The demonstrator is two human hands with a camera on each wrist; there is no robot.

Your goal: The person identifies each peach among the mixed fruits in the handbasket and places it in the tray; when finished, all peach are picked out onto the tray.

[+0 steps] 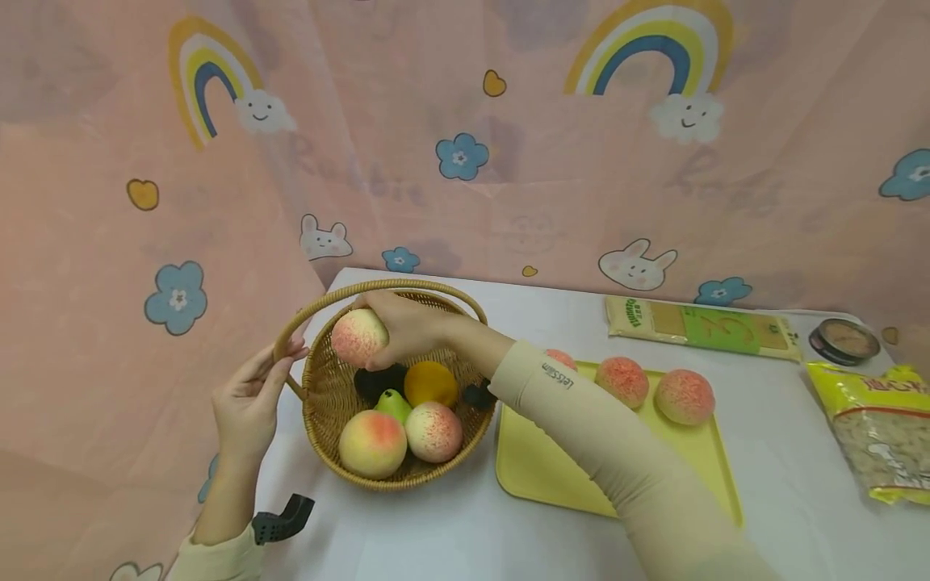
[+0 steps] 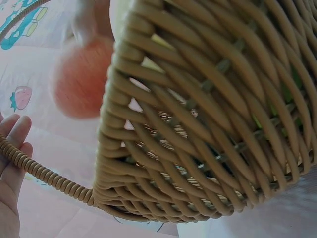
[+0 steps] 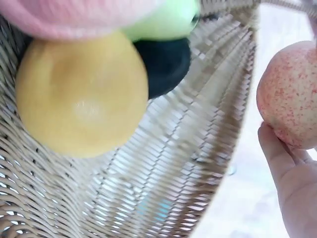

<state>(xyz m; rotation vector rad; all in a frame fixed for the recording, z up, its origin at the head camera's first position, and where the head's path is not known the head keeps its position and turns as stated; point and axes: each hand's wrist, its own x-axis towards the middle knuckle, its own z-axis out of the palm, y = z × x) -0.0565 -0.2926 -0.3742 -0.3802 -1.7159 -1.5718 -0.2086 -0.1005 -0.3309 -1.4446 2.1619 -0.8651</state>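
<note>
A wicker basket stands on the table with peaches, a green pear, an orange fruit and dark fruit inside. My left hand holds the left side of its arched handle; in the left wrist view the fingers lie behind the handle. Above the basket, a pink-speckled peach is in the grip of my right hand. The right wrist view shows this peach at the fingertips, beyond the basket rim.
Right of the basket, a yellow tray carries three peaches, one partly behind my right sleeve. Farther right lie a long noodle packet, a round tin and a yellow bag. A patterned cloth hangs behind.
</note>
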